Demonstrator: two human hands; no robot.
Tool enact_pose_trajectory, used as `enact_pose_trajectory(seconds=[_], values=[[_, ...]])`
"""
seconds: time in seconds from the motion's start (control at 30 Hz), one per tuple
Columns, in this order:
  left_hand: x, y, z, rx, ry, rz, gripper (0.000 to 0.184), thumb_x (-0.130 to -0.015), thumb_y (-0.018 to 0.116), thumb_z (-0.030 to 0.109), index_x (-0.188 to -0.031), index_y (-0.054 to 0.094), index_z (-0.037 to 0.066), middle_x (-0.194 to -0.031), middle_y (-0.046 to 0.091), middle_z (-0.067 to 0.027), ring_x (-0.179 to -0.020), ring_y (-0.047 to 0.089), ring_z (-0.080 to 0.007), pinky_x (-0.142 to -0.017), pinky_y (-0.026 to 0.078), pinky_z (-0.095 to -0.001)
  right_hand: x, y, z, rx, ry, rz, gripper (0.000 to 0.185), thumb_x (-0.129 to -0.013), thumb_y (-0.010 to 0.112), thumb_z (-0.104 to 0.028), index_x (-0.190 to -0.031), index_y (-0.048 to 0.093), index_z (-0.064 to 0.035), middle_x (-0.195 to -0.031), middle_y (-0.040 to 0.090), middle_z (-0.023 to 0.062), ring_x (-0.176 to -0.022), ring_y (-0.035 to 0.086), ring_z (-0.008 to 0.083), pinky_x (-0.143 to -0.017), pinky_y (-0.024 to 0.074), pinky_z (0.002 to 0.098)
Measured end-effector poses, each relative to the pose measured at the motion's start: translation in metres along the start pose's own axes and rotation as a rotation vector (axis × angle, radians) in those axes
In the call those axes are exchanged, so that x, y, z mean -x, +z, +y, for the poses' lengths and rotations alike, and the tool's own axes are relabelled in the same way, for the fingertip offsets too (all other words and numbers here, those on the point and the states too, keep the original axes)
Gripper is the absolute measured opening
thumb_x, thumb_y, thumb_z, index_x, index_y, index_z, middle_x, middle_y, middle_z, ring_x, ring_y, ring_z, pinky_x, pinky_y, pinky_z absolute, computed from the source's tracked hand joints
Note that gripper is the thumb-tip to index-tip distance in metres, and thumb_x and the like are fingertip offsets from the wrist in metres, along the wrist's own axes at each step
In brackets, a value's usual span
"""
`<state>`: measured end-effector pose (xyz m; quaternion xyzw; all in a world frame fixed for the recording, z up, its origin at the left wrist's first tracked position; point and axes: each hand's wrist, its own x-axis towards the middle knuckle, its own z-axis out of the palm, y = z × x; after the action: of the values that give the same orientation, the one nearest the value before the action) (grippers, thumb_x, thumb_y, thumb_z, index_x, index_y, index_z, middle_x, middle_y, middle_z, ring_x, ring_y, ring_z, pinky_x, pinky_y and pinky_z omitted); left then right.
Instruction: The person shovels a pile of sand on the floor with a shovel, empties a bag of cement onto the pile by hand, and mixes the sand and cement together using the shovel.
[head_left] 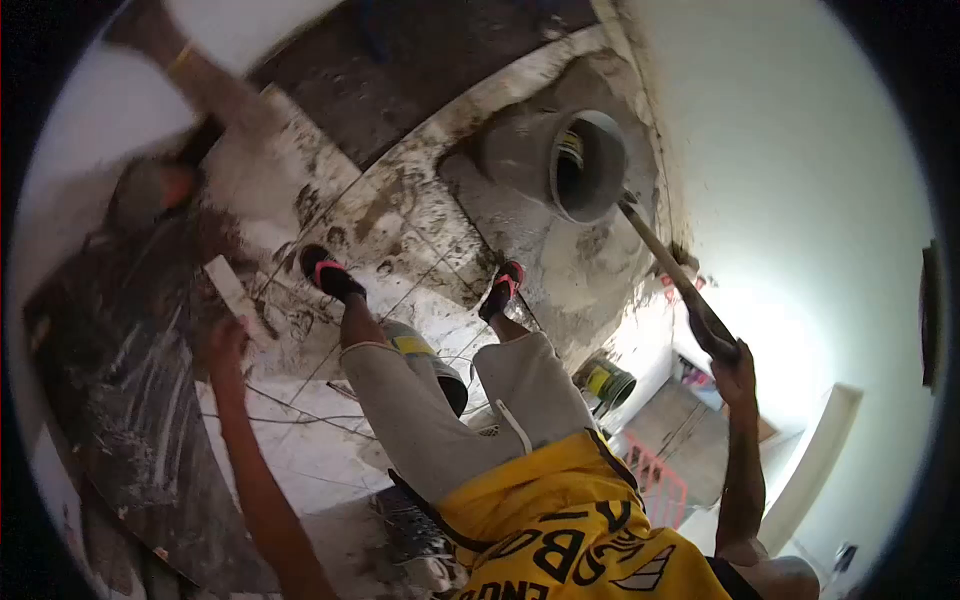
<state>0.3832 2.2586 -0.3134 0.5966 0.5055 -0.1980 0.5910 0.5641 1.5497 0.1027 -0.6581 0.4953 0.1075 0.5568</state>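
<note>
My right hand (735, 372), raised at the right, is wrapped round the near end of a long-handled tool (668, 262) with a wooden shaft. The tool's far end reaches the rim of a large grey bucket (590, 205) lying on its side, mouth towards me; its working end is too small to make out. A yellow-labelled container (570, 150) shows inside that bucket. My left hand (226, 345) is out at the left, beside a pale flat strip (238, 297). Blur hides its fingers, and I cannot tell whether it touches the strip.
Grey wet mix (560, 265) spreads round the bucket on a dirty tiled floor (400, 240). A bucket (450, 385) stands between my legs, another (610, 385) to the right. A cable (300, 412) crosses the floor. Another person's limb (205, 80) shows at upper left, by a dark smeared board (130, 370).
</note>
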Motion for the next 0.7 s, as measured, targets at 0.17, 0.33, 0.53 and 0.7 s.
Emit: enact_pose_trajectory(seconds=[0.17, 0.33, 0.53, 0.7], values=[[0.178, 0.19, 0.12, 0.336, 0.057, -0.422, 0.027, -0.09, 0.058, 0.016, -0.11, 0.057, -0.002, -0.093, 0.06, -0.0048, -0.083, 0.057, -0.0129, -0.076, 0.048, -0.0266, 0.034, 0.038, 0.082, 1.134, -0.533, -0.055, 0.035, -0.081, 0.064, -0.006, -0.112, 0.05, 0.0016, -0.103, 0.06, 0.0138, -0.096, 0.062, 0.0281, -0.082, 0.0525, 0.0348], [0.295, 0.41, 0.177, 0.568, -0.186, -0.886, 0.039, -0.086, 0.064, 0.02, -0.116, 0.052, 0.0, -0.102, 0.059, -0.0064, -0.095, 0.056, -0.0182, -0.086, 0.044, -0.0342, 0.016, -0.009, 0.116, -0.673, 0.233, -0.169, 0.028, -0.09, 0.048, -0.014, -0.108, 0.047, 0.0077, -0.104, 0.057, 0.0206, -0.099, 0.059, 0.0343, -0.087, 0.0539, 0.0453], [0.347, 0.644, 0.186, -0.042, -0.369, -1.045, 0.046, -0.078, 0.072, 0.031, -0.109, 0.054, 0.004, -0.095, 0.057, -0.005, -0.086, 0.055, -0.0194, -0.081, 0.045, -0.0351, -0.003, -0.088, 0.105, -0.68, 0.436, -0.521, 0.03, -0.095, 0.042, -0.014, -0.11, 0.044, 0.0123, -0.104, 0.057, 0.0251, -0.087, 0.065, 0.0326, -0.072, 0.0574, 0.0375], [0.345, 0.746, 0.163, -0.516, -0.432, -1.009, 0.036, -0.081, 0.069, 0.029, -0.103, 0.056, 0.003, -0.092, 0.059, -0.0083, -0.08, 0.059, -0.021, -0.068, 0.052, -0.0371, -0.024, -0.127, 0.1, -0.486, 0.461, -0.77, 0.035, -0.098, 0.043, -0.025, -0.104, 0.047, 0.0086, -0.095, 0.061, 0.0198, -0.08, 0.067, 0.0282, -0.07, 0.0565, 0.0343]])
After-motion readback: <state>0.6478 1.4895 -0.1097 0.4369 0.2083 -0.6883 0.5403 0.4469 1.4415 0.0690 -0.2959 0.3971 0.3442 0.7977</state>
